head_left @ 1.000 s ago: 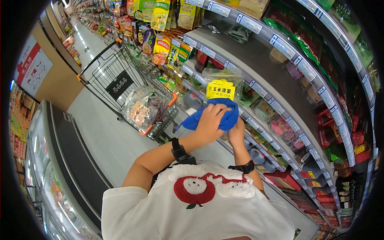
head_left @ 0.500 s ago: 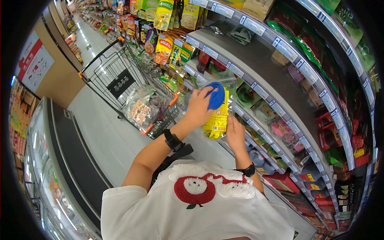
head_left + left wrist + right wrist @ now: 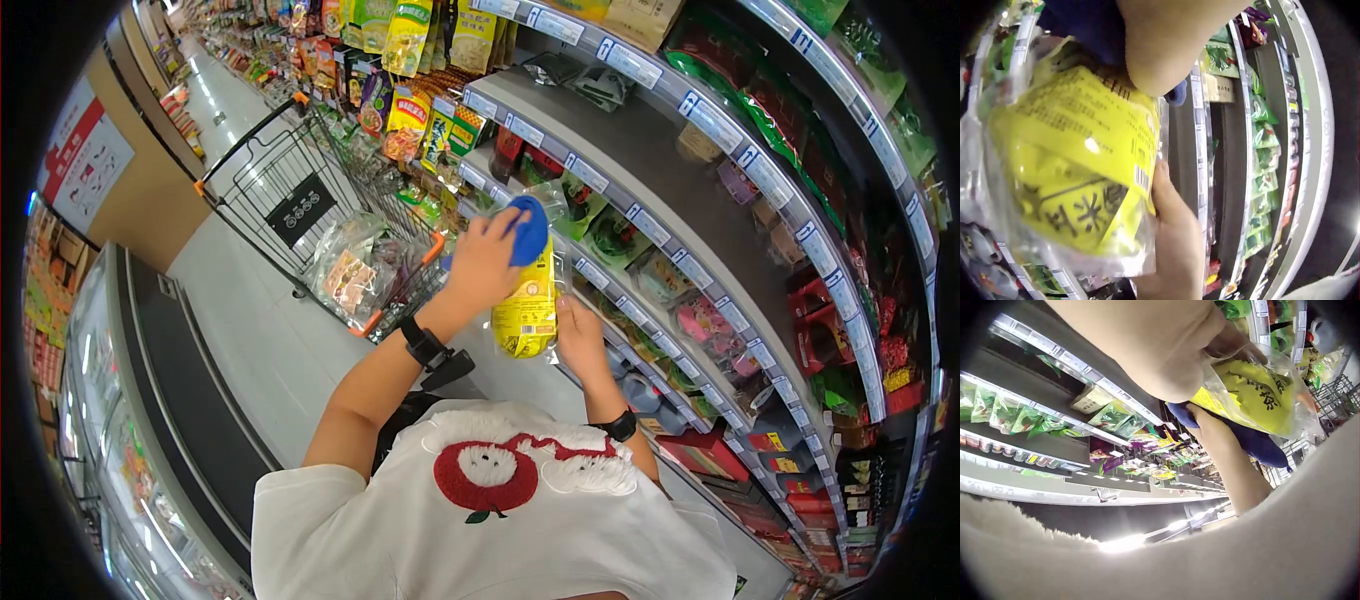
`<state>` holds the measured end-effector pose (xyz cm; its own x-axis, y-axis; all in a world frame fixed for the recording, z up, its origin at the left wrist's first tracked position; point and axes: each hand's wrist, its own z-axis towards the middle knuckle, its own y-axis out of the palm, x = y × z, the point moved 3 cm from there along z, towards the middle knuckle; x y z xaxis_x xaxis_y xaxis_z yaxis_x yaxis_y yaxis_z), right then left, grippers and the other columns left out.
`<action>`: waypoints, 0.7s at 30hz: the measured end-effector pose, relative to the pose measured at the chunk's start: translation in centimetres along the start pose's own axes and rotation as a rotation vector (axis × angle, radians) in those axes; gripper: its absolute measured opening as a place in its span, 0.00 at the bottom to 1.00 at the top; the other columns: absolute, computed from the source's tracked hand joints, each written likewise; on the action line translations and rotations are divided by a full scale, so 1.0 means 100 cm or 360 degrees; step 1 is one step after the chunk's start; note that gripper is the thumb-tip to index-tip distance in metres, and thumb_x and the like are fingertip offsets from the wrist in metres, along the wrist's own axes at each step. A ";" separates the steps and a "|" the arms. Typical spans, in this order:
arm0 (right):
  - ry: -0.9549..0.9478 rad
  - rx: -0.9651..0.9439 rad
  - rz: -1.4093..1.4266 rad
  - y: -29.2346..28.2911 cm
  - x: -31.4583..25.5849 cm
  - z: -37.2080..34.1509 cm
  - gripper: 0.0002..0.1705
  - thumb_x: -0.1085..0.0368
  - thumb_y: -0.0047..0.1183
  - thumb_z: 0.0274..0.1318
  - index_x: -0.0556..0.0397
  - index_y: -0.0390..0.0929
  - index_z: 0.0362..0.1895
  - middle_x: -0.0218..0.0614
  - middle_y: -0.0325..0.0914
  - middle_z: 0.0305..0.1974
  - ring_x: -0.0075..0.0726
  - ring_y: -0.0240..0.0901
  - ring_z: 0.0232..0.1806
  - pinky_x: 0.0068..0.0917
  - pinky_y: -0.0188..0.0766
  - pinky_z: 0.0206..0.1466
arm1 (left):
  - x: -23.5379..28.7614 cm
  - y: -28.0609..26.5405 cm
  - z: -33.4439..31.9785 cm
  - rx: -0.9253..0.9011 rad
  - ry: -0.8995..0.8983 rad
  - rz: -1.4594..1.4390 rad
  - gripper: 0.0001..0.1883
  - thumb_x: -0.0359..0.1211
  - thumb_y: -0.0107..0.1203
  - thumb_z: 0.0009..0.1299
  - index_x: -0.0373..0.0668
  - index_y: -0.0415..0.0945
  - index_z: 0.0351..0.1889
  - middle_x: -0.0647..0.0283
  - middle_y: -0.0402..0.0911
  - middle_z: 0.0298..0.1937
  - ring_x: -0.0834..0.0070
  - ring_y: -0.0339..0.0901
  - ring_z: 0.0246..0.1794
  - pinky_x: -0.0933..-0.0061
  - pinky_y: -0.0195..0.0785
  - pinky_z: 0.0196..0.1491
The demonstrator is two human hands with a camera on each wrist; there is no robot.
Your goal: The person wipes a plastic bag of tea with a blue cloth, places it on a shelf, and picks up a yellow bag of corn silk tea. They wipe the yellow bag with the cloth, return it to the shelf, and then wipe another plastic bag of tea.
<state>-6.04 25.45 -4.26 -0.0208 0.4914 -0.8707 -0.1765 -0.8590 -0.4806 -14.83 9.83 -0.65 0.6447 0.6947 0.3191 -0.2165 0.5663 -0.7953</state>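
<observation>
A clear bag with a yellow packet inside is held upright before the chest, its barcode side facing the head view. My right hand grips its right edge, thumb in front and fingers hidden behind. Bunched in my left hand is a blue cloth, which lies against the bag's upper part. The left wrist view shows the bag close up, the right thumb along its side. In the right wrist view, the left hand holds the blue cloth beside the bag.
A shopping cart with bagged goods stands to the left ahead. Shelves of packets and boxes curve along the right side, close to the right hand. A glass-fronted cabinet lines the left.
The bag has turned from its front label to its barcode side. My left hand and the cloth have moved up and slightly left across it; both hands have shifted a little left in the last half second.
</observation>
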 end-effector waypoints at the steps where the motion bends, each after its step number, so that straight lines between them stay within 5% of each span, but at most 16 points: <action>1: -0.0037 0.0013 0.0049 0.000 -0.004 -0.001 0.17 0.59 0.38 0.63 0.60 0.73 0.34 0.55 0.72 0.23 0.55 0.71 0.25 0.38 0.64 0.30 | -0.005 -0.001 0.001 0.0005 -0.0048 -0.0017 0.36 0.34 0.57 0.50 0.41 0.62 0.61 0.64 0.62 0.60 0.60 0.64 0.47 0.59 0.62 0.47; 3: -0.0058 -0.0013 0.0001 0.000 -0.010 -0.002 0.17 0.59 0.38 0.63 0.60 0.73 0.35 0.55 0.72 0.23 0.56 0.71 0.25 0.38 0.64 0.29 | -0.009 -0.006 0.003 0.0002 -0.0140 -0.0114 0.32 0.31 0.52 0.52 0.38 0.62 0.59 0.58 0.63 0.60 0.55 0.64 0.44 0.60 0.63 0.50; 10: -0.0175 -0.0004 -0.0098 -0.002 -0.022 -0.004 0.15 0.60 0.39 0.62 0.59 0.72 0.31 0.56 0.70 0.21 0.59 0.70 0.24 0.41 0.63 0.26 | -0.025 -0.006 0.006 0.0039 -0.0269 -0.0044 0.32 0.33 0.54 0.53 0.37 0.61 0.59 0.59 0.62 0.59 0.55 0.64 0.45 0.61 0.66 0.47; 21: -0.0146 0.0017 -0.0191 -0.006 -0.027 -0.001 0.16 0.61 0.40 0.61 0.60 0.72 0.28 0.57 0.70 0.21 0.60 0.69 0.23 0.43 0.62 0.27 | 0.018 -0.021 0.001 -0.0069 -0.0049 -0.0210 0.33 0.30 0.53 0.51 0.43 0.62 0.60 0.60 0.63 0.59 0.56 0.65 0.48 0.61 0.66 0.49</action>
<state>-5.75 24.68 -1.65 -0.0888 0.6021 -0.7935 -0.1934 -0.7919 -0.5792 -13.28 10.00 1.63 0.6423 0.6293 0.4375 -0.0992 0.6343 -0.7667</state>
